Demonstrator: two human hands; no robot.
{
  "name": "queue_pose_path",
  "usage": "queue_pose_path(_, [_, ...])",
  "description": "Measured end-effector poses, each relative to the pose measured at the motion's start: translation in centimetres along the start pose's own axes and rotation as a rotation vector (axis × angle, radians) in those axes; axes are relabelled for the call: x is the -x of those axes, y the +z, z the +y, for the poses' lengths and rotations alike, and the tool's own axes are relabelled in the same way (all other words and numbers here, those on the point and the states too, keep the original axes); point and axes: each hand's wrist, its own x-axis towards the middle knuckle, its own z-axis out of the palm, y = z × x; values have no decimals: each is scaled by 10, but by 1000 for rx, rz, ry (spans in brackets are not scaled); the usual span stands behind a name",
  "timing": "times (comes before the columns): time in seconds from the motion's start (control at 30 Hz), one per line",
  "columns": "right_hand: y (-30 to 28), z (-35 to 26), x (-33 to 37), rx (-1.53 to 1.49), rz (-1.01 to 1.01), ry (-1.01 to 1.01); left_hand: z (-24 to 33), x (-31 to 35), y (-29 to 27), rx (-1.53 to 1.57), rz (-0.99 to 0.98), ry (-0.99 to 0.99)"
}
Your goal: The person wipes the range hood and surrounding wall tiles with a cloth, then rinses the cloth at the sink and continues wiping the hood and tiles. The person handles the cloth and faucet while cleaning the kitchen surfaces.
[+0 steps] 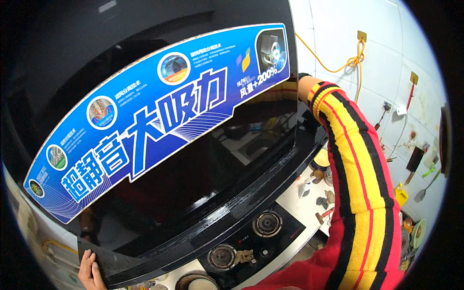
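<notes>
A large black range hood (251, 145) with a glossy front fills the left and middle of the view. Across its front runs a curved blue sticker (193, 111) with white lettering and round pictures. At the hood's lower left corner, my left hand (90, 271) grips the side edge, its fingers close together. My right arm (355, 174), in a red, yellow and black striped sleeve, reaches up along the hood's right side. The right wrist shows at that edge; the hand itself is hidden behind the hood.
Below the hood lies a black two-burner gas stove (251, 241) on a pale counter. A pot (195, 282) stands left of it. A white spray bottle (306, 186) is on the right. A yellow cord (356, 61) and several utensils hang on the white tiled wall (333, 24).
</notes>
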Motion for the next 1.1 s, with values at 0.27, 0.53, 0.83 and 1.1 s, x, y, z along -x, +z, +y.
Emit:
queue_pose_path(0.27, [-1, 9, -15, -4, 61, 39, 2, 1, -2, -9, -5, 17])
queue_pose_path(0.53, [-19, 28, 102, -30, 107, -21, -2, 3, 0, 50, 13, 55])
queue_pose_path(0.83, [1, 36, 206, 96, 273, -9, -7, 3, 3, 35, 37, 112])
queue_pose_path(1.1, [19, -69, 231, 123, 353, -402, -4, 2, 4, 27, 31, 117])
